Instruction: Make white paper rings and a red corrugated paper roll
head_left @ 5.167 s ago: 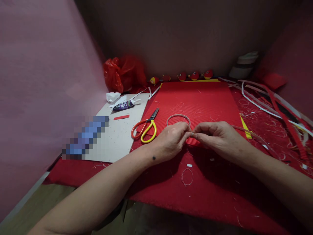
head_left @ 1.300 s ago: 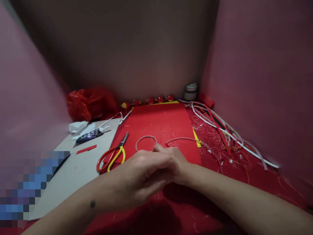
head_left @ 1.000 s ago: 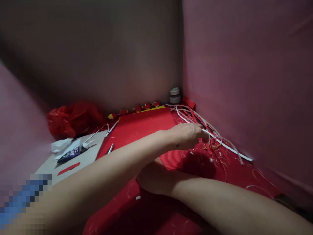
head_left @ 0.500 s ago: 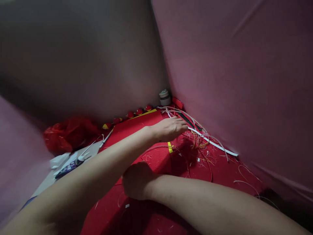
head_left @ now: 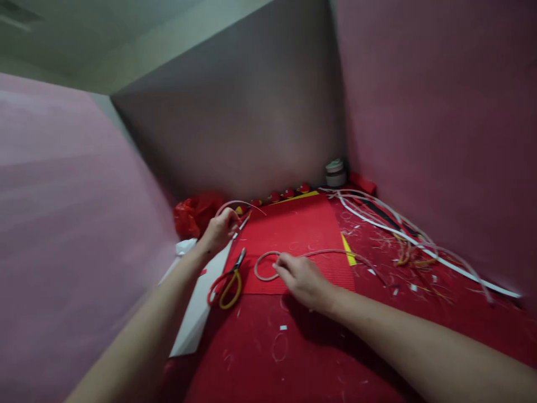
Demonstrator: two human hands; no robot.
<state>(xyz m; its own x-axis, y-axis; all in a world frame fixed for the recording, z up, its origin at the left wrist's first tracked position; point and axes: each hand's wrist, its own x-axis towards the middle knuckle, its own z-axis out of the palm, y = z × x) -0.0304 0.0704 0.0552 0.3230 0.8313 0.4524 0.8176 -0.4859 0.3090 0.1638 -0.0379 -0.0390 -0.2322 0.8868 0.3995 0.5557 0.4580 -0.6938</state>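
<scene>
My left hand [head_left: 221, 228] pinches a thin pinkish cord [head_left: 239, 202] that arcs to the right from its fingers. Lower and to the right, my right hand [head_left: 304, 280] holds a pale cord loop [head_left: 265, 266] between closed fingers. A long cord tail runs rightward from behind that hand. Under the loop lies a ribbed red sheet [head_left: 293, 226]. Scissors [head_left: 231, 282] with one red and one yellow handle rest between my hands, left of the loop.
Several small red-and-yellow pieces [head_left: 288, 193] line the back edge near a lidded grey container [head_left: 335, 172]. White strips and tangled cords [head_left: 403, 229] lie at the right. A red plastic bag [head_left: 188, 215] and white board [head_left: 201, 313] are at the left. Pink walls flank both sides.
My arms were crossed and are now apart, with my left hand at the left and my right hand moved right. Cords now show in both hands. The scissors have come into sight as the view shifted.
</scene>
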